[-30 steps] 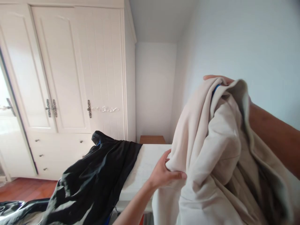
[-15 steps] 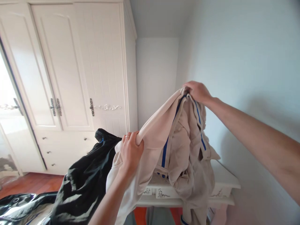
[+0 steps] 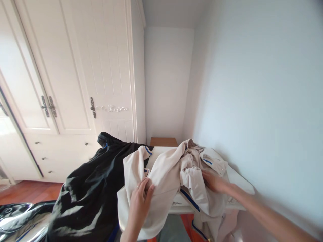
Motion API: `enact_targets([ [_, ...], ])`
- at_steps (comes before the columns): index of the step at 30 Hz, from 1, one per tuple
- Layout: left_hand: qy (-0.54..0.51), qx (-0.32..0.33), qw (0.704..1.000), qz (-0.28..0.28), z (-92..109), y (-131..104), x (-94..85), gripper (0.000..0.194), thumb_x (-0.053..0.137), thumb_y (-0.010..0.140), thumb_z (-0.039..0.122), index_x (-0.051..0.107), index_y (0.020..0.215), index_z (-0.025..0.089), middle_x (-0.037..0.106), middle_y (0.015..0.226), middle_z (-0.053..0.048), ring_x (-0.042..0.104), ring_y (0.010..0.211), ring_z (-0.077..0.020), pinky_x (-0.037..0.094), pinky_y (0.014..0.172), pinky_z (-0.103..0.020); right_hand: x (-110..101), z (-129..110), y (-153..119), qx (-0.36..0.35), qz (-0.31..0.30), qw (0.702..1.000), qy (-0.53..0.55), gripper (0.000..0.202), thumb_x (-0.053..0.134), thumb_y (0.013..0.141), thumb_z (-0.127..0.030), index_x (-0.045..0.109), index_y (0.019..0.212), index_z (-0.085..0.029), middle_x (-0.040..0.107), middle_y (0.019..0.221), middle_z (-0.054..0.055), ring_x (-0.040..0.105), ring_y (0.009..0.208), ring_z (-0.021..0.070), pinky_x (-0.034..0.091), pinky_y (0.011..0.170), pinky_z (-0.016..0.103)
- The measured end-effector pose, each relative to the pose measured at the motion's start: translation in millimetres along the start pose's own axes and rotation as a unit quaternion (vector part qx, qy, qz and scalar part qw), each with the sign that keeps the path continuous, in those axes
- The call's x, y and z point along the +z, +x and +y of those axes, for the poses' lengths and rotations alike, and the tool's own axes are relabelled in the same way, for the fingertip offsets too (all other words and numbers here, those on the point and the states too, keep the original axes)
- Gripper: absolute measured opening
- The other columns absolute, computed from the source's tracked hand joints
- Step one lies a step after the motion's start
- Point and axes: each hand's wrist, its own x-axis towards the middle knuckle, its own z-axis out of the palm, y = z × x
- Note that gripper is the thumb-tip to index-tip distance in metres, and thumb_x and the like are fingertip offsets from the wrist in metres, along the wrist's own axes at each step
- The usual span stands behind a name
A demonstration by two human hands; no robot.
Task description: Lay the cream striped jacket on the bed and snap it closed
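Note:
A beige garment with blue trim [image 3: 164, 171] lies bunched over a white table [image 3: 242, 179], part of it hanging down the front. My left hand [image 3: 142, 198] pinches a fold of the garment on its left part. My right hand [image 3: 213, 181] is at the right part of the cloth, its fingers partly hidden among the folds and blurred. To the left, a black garment [image 3: 98, 188] is draped, touching the beige one.
A white wardrobe [image 3: 108, 67] with drawers stands behind on the left. A pale wall [image 3: 252, 84] rises on the right. A brown wooden object [image 3: 164, 142] is behind the table. Shiny plastic-wrapped clothing [image 3: 22, 222] lies at the lower left.
The raised beige garment has come down onto the table. My right hand has moved down from high up, and my left hand is lower. The view has shifted slightly.

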Motion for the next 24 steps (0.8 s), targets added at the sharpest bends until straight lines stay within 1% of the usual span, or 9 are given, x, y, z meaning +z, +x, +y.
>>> enact_targets([
  [2, -0.013, 0.048, 0.996, 0.074, -19.8, -26.7, 19.4, 0.040, 0.053, 0.095, 0.044, 0.065, 0.125, 0.020, 0.064, 0.138, -0.013, 0.061, 0.127, -0.0293, 0.051, 0.103, -0.045, 19.3, 23.9, -30.9, 0.013, 0.015, 1.000, 0.001, 0.042, 0.048, 0.091, -0.044, 0.076, 0.111, -0.021, 0.073, 0.121, 0.012, 0.068, 0.116, 0.0312, 0.055, 0.102, 0.044],
  [4, -0.014, 0.090, 0.987, 0.132, -31.0, -50.1, 40.3, 0.038, 0.057, 0.095, 0.034, 0.063, 0.130, 0.021, 0.062, 0.140, -0.012, 0.059, 0.130, -0.0280, 0.052, 0.103, -0.042, 36.7, 45.2, -53.4, 0.045, 0.093, 0.994, -0.021, 0.047, 0.040, 0.095, -0.048, 0.075, 0.112, -0.023, 0.073, 0.123, 0.012, 0.067, 0.119, 0.0335, 0.053, 0.104, 0.053],
  [6, -0.015, 0.108, 0.977, 0.181, -32.7, -65.8, 57.1, 0.036, 0.058, 0.095, 0.028, 0.063, 0.130, 0.021, 0.061, 0.141, -0.012, 0.057, 0.131, -0.0278, 0.051, 0.105, -0.041, 53.1, 58.9, -68.2, 0.064, 0.172, 0.982, -0.045, 0.045, 0.040, 0.096, -0.049, 0.075, 0.111, -0.025, 0.074, 0.120, 0.012, 0.067, 0.117, 0.0352, 0.053, 0.103, 0.057],
  [8, -0.019, 0.106, 0.972, 0.210, -28.6, -73.0, 66.7, 0.034, 0.057, 0.096, 0.027, 0.064, 0.128, 0.022, 0.061, 0.141, -0.012, 0.057, 0.131, -0.0277, 0.049, 0.106, -0.041, 66.9, 64.2, -76.5, 0.061, 0.213, 0.973, -0.061, 0.043, 0.040, 0.096, -0.048, 0.073, 0.113, -0.026, 0.074, 0.119, 0.011, 0.068, 0.115, 0.0357, 0.054, 0.101, 0.060],
  [10, -0.019, 0.097, 0.972, 0.211, -23.2, -74.2, 68.7, 0.031, 0.055, 0.097, 0.027, 0.065, 0.126, 0.022, 0.060, 0.142, -0.012, 0.057, 0.131, -0.0275, 0.049, 0.105, -0.040, 76.2, 64.1, -79.8, 0.056, 0.233, 0.968, -0.069, 0.041, 0.039, 0.097, -0.046, 0.071, 0.114, -0.027, 0.074, 0.119, 0.011, 0.068, 0.114, 0.0356, 0.054, 0.099, 0.061],
  [13, 0.010, 0.084, 0.980, 0.180, -17.5, -73.3, 64.5, 0.036, 0.053, 0.098, 0.030, 0.060, 0.132, 0.022, 0.056, 0.146, -0.013, 0.054, 0.134, -0.0288, 0.048, 0.107, -0.044, 81.8, 62.0, -80.2, 0.059, 0.244, 0.965, -0.070, 0.038, 0.039, 0.098, -0.043, 0.069, 0.116, -0.027, 0.073, 0.120, 0.010, 0.067, 0.114, 0.0347, 0.053, 0.099, 0.061],
  [17, 0.114, 0.101, 0.979, 0.133, -14.7, -76.5, 63.8, 0.078, 0.065, 0.087, 0.043, 0.033, 0.156, 0.023, 0.042, 0.157, -0.018, 0.044, 0.141, -0.0374, 0.045, 0.108, -0.055, 83.5, 62.7, -79.8, 0.057, 0.250, 0.964, -0.072, 0.037, 0.039, 0.099, -0.042, 0.067, 0.117, -0.027, 0.072, 0.121, 0.010, 0.066, 0.116, 0.0340, 0.052, 0.099, 0.060],
  [19, 0.156, 0.123, 0.972, 0.129, -15.0, -79.1, 67.4, 0.090, 0.067, 0.085, 0.040, 0.020, 0.161, 0.024, 0.039, 0.158, -0.019, 0.041, 0.143, -0.0396, 0.043, 0.108, -0.057, 84.9, 63.2, -79.9, 0.057, 0.254, 0.963, -0.073, 0.037, 0.039, 0.099, -0.042, 0.067, 0.117, -0.026, 0.072, 0.120, 0.010, 0.066, 0.116, 0.0342, 0.052, 0.098, 0.060],
  [24, 0.195, 0.158, 0.956, 0.153, -18.9, -81.2, 73.2, 0.083, 0.059, 0.092, 0.028, 0.015, 0.162, 0.026, 0.043, 0.154, -0.019, 0.047, 0.138, -0.0366, 0.044, 0.107, -0.054, 88.3, 62.3, -79.5, 0.060, 0.260, 0.961, -0.071, 0.034, 0.039, 0.100, -0.040, 0.065, 0.118, -0.027, 0.072, 0.120, 0.009, 0.065, 0.114, 0.0330, 0.051, 0.098, 0.060],
])
